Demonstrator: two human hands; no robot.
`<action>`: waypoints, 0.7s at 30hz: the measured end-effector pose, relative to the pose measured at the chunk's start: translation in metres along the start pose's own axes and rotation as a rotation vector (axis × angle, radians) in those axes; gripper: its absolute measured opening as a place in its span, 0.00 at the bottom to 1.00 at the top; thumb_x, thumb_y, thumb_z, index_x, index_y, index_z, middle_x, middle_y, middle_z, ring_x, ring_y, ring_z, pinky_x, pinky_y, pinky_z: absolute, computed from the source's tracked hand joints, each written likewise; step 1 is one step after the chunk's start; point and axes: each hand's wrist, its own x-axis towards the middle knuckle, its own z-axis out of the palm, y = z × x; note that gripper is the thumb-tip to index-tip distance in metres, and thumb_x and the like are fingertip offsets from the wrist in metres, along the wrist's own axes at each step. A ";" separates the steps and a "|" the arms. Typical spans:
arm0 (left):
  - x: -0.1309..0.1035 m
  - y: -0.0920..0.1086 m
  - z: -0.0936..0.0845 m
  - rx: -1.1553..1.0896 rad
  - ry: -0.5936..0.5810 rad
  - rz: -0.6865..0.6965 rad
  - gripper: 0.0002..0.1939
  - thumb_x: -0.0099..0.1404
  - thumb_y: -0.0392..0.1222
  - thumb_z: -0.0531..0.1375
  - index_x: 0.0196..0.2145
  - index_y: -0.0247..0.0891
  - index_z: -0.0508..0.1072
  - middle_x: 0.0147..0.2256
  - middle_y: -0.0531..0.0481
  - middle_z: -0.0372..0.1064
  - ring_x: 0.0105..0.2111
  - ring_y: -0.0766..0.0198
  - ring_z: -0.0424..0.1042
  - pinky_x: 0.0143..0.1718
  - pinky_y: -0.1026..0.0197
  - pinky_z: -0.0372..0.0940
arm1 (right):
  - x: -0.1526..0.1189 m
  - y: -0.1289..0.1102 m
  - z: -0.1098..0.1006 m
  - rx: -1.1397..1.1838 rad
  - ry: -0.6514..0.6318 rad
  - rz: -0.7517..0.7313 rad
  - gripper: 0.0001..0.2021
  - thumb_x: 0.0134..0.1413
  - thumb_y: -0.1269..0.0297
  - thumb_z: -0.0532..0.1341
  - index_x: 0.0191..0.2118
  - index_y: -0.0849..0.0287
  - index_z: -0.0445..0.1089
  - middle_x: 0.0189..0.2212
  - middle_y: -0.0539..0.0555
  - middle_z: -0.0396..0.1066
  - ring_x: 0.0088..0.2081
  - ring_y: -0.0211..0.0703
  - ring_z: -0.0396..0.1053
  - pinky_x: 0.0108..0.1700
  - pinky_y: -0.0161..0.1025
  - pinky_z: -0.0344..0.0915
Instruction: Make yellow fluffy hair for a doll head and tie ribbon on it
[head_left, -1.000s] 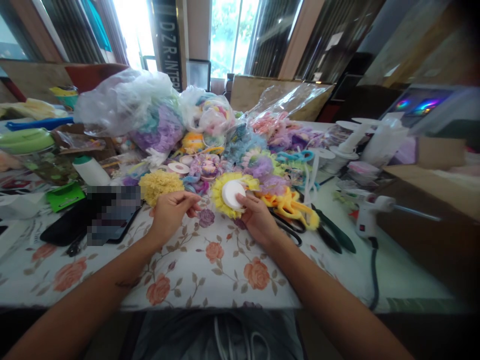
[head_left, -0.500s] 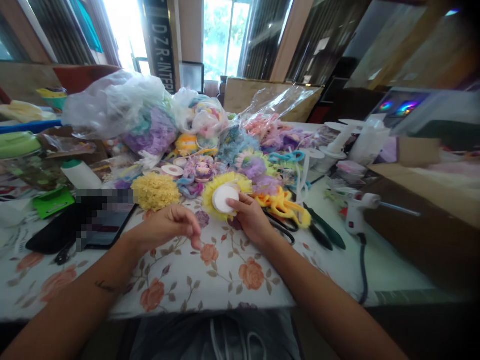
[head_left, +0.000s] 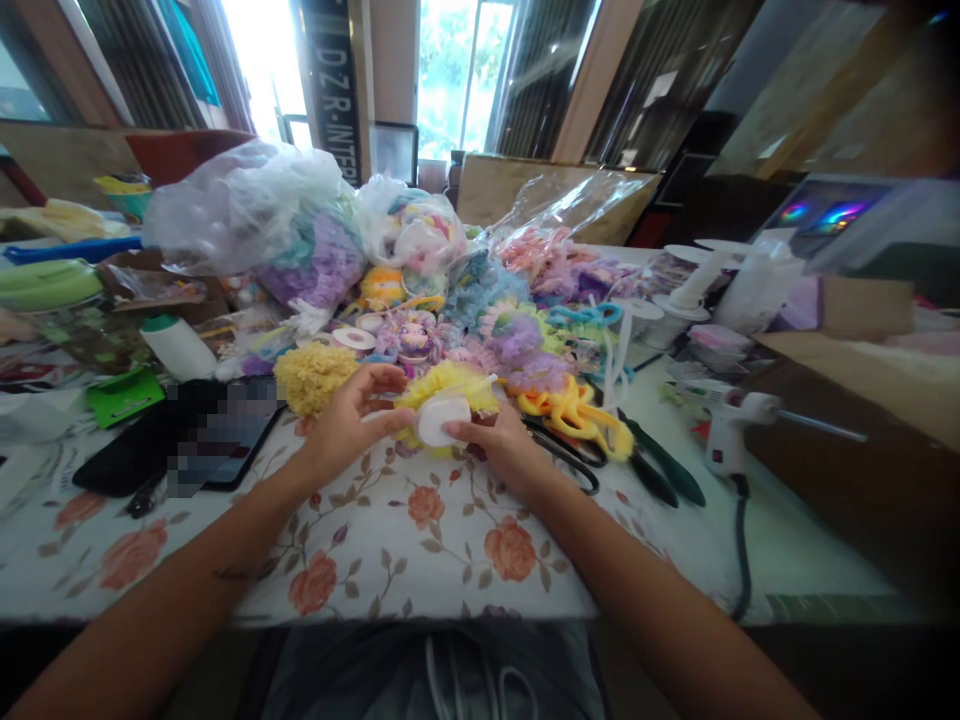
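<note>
Pinched in my right hand [head_left: 504, 442] is a yellow ruffled rosette [head_left: 454, 382], held above the flowered cloth. A white round disc [head_left: 441, 418] sits on the side of it facing me, with my right thumb pressed on the disc's edge. My left hand [head_left: 360, 415] is at the rosette's left edge, thumb and fingers apart. Its thumb tip reaches the yellow ruffle; whether it touches is unclear. Just behind my left hand lies a bunch of mustard-yellow frilly material [head_left: 313, 375]. Yellow-orange fuzzy strips [head_left: 574, 408] lie to the right of my right hand.
A phone [head_left: 232, 440] lies on the left. On the right are dark-handled scissors [head_left: 571, 462], a green-handled tool [head_left: 667, 460] and a glue gun [head_left: 727, 430] with its cord. Bags of coloured yarn [head_left: 311, 250], spools [head_left: 682, 290] and a cardboard box [head_left: 847, 370] stand further back.
My left hand has moved right and up to the rosette, its fingers spreading. The rosette has tilted, its white disc now turned lower. The view has shifted slightly.
</note>
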 end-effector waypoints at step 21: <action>-0.010 -0.005 0.026 -0.420 0.005 -0.302 0.40 0.51 0.38 0.67 0.58 0.41 0.54 0.52 0.43 0.67 0.48 0.54 0.70 0.47 0.56 0.67 | 0.003 0.007 0.000 -0.033 0.015 -0.047 0.29 0.39 0.64 0.71 0.50 0.51 0.64 0.43 0.50 0.73 0.39 0.42 0.72 0.38 0.35 0.69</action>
